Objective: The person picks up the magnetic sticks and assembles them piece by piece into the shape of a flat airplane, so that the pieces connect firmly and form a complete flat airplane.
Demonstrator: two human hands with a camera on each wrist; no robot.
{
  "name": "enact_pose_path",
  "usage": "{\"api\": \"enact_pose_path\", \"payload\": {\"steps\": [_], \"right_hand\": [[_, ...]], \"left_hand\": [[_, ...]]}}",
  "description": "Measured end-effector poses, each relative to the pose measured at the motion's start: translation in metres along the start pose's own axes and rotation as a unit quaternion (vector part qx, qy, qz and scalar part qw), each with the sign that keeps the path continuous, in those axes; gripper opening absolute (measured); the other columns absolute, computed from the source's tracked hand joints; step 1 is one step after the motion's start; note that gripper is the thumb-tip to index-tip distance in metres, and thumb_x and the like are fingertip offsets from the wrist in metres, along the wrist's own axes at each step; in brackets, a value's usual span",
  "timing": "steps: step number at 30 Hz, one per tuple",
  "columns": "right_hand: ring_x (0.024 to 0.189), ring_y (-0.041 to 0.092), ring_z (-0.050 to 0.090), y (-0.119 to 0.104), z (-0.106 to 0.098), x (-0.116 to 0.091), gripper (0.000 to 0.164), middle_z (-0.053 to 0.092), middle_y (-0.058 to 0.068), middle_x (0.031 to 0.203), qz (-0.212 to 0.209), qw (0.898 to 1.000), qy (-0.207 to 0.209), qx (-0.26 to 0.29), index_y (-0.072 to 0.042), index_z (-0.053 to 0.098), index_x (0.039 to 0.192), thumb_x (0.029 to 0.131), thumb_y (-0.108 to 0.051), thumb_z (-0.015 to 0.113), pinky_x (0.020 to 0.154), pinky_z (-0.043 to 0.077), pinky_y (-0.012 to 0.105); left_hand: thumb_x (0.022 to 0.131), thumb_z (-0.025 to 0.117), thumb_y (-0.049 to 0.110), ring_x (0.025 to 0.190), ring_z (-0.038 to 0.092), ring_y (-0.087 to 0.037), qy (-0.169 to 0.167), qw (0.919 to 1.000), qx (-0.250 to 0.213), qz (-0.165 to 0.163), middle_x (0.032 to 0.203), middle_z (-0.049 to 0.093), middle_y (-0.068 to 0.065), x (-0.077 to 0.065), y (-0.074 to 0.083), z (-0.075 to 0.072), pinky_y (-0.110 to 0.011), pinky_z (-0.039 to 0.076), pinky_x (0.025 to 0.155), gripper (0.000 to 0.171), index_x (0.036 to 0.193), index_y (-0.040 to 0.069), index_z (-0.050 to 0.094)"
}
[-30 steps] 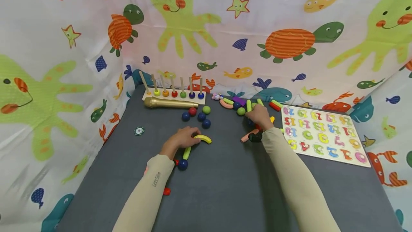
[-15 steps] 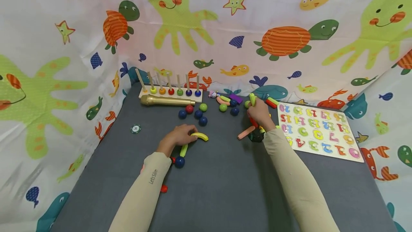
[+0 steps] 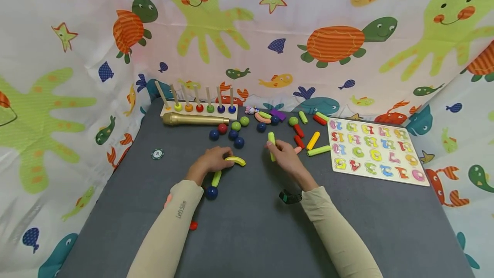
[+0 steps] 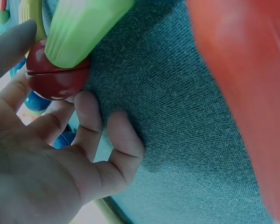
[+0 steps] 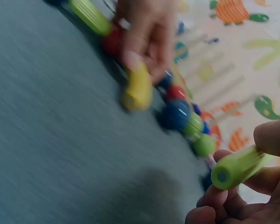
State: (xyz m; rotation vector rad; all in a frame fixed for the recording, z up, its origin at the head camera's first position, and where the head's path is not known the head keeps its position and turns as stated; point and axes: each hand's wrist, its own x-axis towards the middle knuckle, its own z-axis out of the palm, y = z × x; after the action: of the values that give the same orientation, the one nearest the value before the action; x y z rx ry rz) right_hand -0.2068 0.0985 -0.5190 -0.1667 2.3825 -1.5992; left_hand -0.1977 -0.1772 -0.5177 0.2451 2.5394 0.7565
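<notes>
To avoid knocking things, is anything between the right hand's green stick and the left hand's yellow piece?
Nothing visible stands between the green stick and yellow piece; a blue ball lies behind, off that line.

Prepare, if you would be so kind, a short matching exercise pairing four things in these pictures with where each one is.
Things:
1. curved yellow stick
2. gold stick
3. round chip
4. number board

Places:
A. along the near edge of the peg rack
B. right side of the table
C. held by the left hand
D. left side, apart from other things

Pairs: 1-C, 2-A, 3-D, 4-B
</notes>
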Motion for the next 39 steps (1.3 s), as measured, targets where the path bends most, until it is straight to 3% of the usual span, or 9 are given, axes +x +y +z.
{"api": "enact_pose_path", "payload": {"steps": [7, 13, 17, 19, 23, 26, 29, 35, 39], "right_hand": [[0.071, 0.021, 0.047, 0.008, 0.034, -0.009, 0.034, 0.05, 0.005, 0.08, -0.006, 0.999, -0.038, -0.025, 0.003, 0.064, 0.101, 0.112, -0.029, 0.059, 0.066, 0.036, 0.033], [0.08, 0.025, 0.056, 0.001, 0.033, 0.006, 0.019, 0.062, 0.011, 0.093, -0.002, 0.998, -0.016, -0.055, 0.001, 0.066, 0.111, 0.11, -0.018, 0.061, 0.071, 0.045, 0.035], [0.086, 0.029, 0.057, -0.009, 0.024, 0.029, 0.023, 0.062, 0.016, 0.102, -0.013, 0.994, 0.018, -0.103, 0.001, 0.062, 0.124, 0.109, -0.014, 0.056, 0.076, 0.046, 0.04], [0.084, 0.029, 0.056, -0.014, 0.017, 0.041, 0.025, 0.06, 0.015, 0.1, -0.026, 0.987, 0.036, -0.152, 0.003, 0.061, 0.125, 0.108, -0.014, 0.053, 0.077, 0.046, 0.041], [0.065, 0.026, 0.051, -0.019, 0.003, 0.056, 0.018, 0.051, 0.011, 0.08, -0.034, 0.965, 0.042, -0.258, 0.001, 0.059, 0.099, 0.107, -0.013, 0.051, 0.061, 0.042, 0.039], [0.055, 0.022, 0.044, -0.025, -0.002, 0.06, 0.027, 0.042, 0.007, 0.068, -0.01, 0.95, 0.016, -0.311, -0.005, 0.051, 0.078, 0.105, -0.01, 0.053, 0.053, 0.035, 0.034], [0.052, 0.019, 0.042, -0.034, 0.0, 0.062, 0.032, 0.039, 0.005, 0.064, 0.02, 0.943, -0.015, -0.332, -0.008, 0.047, 0.072, 0.103, -0.006, 0.054, 0.052, 0.033, 0.031], [0.055, 0.022, 0.045, -0.031, 0.007, 0.074, 0.028, 0.042, 0.007, 0.067, 0.053, 0.94, -0.017, -0.335, -0.006, 0.051, 0.074, 0.103, -0.007, 0.055, 0.054, 0.035, 0.034], [0.065, 0.026, 0.052, 0.0, 0.01, 0.085, 0.026, 0.05, 0.009, 0.076, 0.023, 0.959, 0.006, -0.283, -0.003, 0.059, 0.086, 0.106, -0.02, 0.059, 0.06, 0.041, 0.037]], "left_hand": [[0.108, 0.066, 0.026, 0.111, 0.055, -0.033, -0.002, 0.9996, -0.025, -0.015, 0.123, 0.065, -0.012, -0.003, -0.002, -0.006, -0.054, 0.041, 0.104, 0.021, 0.123, 0.011, 0.069], [0.107, 0.068, 0.024, 0.108, 0.056, -0.033, 0.006, 0.9994, -0.03, -0.015, 0.119, 0.066, -0.011, -0.004, -0.005, -0.007, -0.052, 0.042, 0.101, 0.02, 0.121, 0.01, 0.07], [0.106, 0.069, 0.024, 0.105, 0.057, -0.031, 0.016, 0.9993, -0.032, -0.009, 0.119, 0.066, -0.01, -0.003, -0.006, -0.005, -0.049, 0.044, 0.098, 0.019, 0.119, 0.01, 0.07], [0.106, 0.069, 0.024, 0.103, 0.057, -0.029, 0.02, 0.9992, -0.035, -0.005, 0.117, 0.066, -0.01, -0.002, -0.006, -0.003, -0.047, 0.045, 0.094, 0.019, 0.119, 0.01, 0.071], [0.106, 0.07, 0.024, 0.097, 0.057, -0.027, 0.019, 0.999, -0.04, 0.009, 0.107, 0.065, -0.008, -0.001, -0.005, -0.002, -0.043, 0.045, 0.089, 0.019, 0.118, 0.01, 0.071], [0.105, 0.07, 0.023, 0.093, 0.057, -0.026, 0.018, 0.9988, -0.04, 0.02, 0.101, 0.064, -0.007, 0.0, -0.005, -0.002, -0.041, 0.044, 0.087, 0.018, 0.116, 0.009, 0.071], [0.105, 0.071, 0.022, 0.093, 0.057, -0.026, 0.021, 0.9988, -0.04, 0.018, 0.1, 0.064, -0.007, -0.001, -0.006, -0.004, -0.043, 0.044, 0.088, 0.016, 0.114, 0.009, 0.071], [0.105, 0.07, 0.024, 0.094, 0.057, -0.025, 0.018, 0.9989, -0.041, 0.011, 0.101, 0.065, -0.006, -0.001, -0.006, -0.004, -0.045, 0.042, 0.093, 0.018, 0.116, 0.01, 0.071], [0.105, 0.07, 0.024, 0.092, 0.057, -0.024, 0.016, 0.9984, -0.055, 0.004, 0.1, 0.064, -0.006, -0.002, -0.008, -0.005, -0.041, 0.044, 0.087, 0.018, 0.117, 0.01, 0.071]]}}
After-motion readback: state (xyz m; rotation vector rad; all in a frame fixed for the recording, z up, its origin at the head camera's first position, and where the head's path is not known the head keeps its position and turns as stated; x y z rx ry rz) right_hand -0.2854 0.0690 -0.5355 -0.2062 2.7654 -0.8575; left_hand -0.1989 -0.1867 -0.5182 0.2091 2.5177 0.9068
